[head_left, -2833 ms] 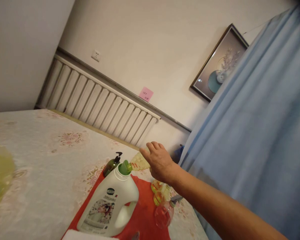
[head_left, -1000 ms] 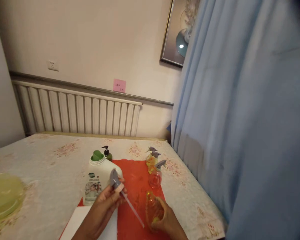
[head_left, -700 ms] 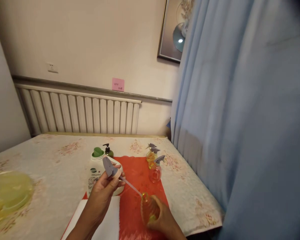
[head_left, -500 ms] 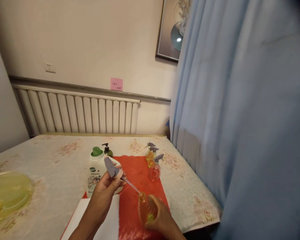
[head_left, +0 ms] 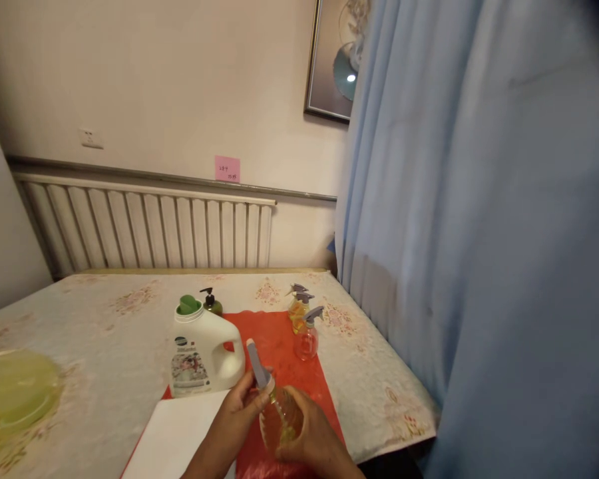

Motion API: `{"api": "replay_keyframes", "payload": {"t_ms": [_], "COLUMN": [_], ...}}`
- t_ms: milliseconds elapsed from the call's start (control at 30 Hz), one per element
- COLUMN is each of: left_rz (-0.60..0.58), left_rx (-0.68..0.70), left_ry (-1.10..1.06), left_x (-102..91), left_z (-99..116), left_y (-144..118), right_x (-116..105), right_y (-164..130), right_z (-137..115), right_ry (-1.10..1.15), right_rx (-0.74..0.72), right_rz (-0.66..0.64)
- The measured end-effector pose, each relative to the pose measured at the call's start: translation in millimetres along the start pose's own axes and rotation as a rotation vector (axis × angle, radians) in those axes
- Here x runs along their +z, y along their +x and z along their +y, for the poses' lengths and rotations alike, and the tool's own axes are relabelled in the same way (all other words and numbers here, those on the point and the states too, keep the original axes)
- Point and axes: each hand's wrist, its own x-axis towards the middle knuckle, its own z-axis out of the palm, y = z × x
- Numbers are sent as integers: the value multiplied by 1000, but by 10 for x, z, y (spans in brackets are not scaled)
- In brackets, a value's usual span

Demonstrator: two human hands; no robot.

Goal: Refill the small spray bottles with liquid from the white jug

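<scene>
**Floral table, spray bottle in both hands**

Floral tablecloth (head_left: 94, 332) covered the table by a white radiator (head_left: 144, 223). Yellow-green plastic lay at far left (head_left: 14, 392). White detergent jug (head_left: 202, 356) stood on the red mat (head_left: 279, 346). Left hand (head_left: 237, 416) pinched the grey spray head (head_left: 258, 364) at the neck of the orange bottle (head_left: 281, 419). Right hand (head_left: 314, 436) clasped the bottle above the mat's near edge. Two small sprayers (head_left: 304, 326) stood behind; blue curtain (head_left: 479, 233) hung at right.

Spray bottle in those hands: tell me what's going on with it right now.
A person holds a small amber spray bottle over the red mat. The right hand grips the bottle's body, and the left hand holds the grey trigger head at its neck. Whether the head is screwed tight cannot be told. Behind stand a white detergent jug, a dark pump bottle and more small spray bottles.
</scene>
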Motion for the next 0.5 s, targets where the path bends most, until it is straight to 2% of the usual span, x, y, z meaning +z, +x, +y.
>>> {"api": "replay_keyframes", "payload": {"t_ms": [267,500], "left_rz": [-56,-14], "left_rx": [14,-17], "left_ry": [60,-13], "left_x": [-60,-44], "left_z": [-101,-25], "left_y": [26,6], "right_x": [-25,-10], "right_y": [-32,-32], "right_z": [-59,-85], "right_ry": [63,84], "right_rx": [65,57], "right_rz": [-22,-25]}}
